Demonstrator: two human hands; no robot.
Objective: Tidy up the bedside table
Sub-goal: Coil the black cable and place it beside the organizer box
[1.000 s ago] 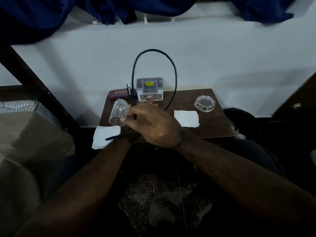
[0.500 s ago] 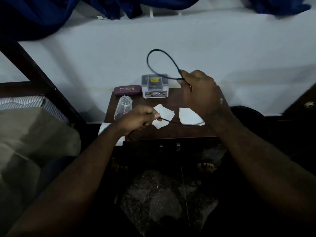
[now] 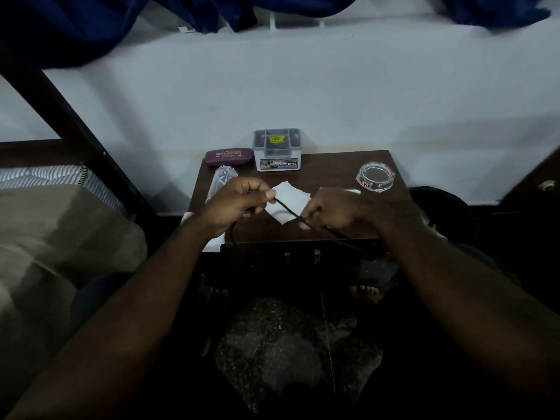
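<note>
There is only one wide-angle camera, worn on the person's head and tipped forward and down at the bedside table [image 3: 333, 174] against the white wall [image 3: 303, 86]. It sits close in, with the forearms [image 3: 127, 310] entering from the lower corners.

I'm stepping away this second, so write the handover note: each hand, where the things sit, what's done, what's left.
Left hand pinches the black cord. The right hand pinches it too, with a short span stretched between them above the bedside table and the ends trailing past the front edge.
On the table: tumbler on its side at left, spectacle case and grey box at the back, glass ashtray at right, tissue pieces in the middle and at the front left edge.
Done: cord is off the table, in hand.
Left: probably bundle and stow the cord, stand the tumbler up, clear the tissues.
</note>
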